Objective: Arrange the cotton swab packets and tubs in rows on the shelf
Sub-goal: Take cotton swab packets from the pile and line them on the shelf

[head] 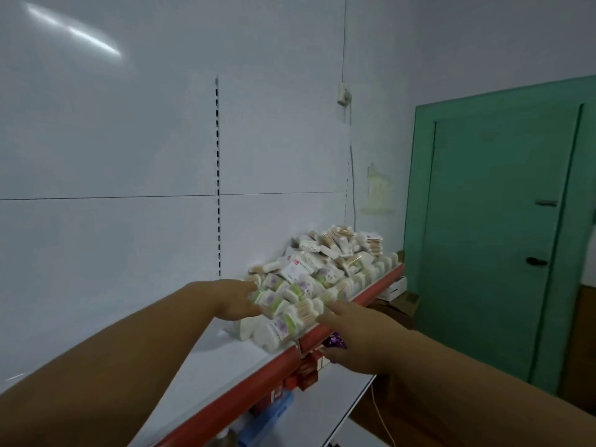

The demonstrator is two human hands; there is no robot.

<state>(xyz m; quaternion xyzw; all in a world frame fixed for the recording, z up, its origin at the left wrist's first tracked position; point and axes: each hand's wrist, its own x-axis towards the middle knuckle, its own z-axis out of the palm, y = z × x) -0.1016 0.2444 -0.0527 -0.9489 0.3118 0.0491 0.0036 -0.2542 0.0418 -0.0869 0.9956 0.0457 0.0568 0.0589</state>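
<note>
A loose heap of cotton swab packets and tubs [325,269] lies on the right part of a white shelf [206,366] with a red front edge [371,293]. At the heap's near end, a short row of white packs [267,333] stands upright. My left hand [235,298] rests against the heap's near left side, its fingers touching a green-and-white packet [267,298]; the grip is blurred. My right hand [354,330] reaches in over the red edge, fingers spread, fingertips touching the front packets.
The white slotted back panel [218,188] rises behind the shelf. Below the red edge sit red boxes [306,372], a purple packet [335,341] and blue items [274,414] on a lower shelf. A green door [500,237] stands at the right, with cartons [395,287] on the floor beside it.
</note>
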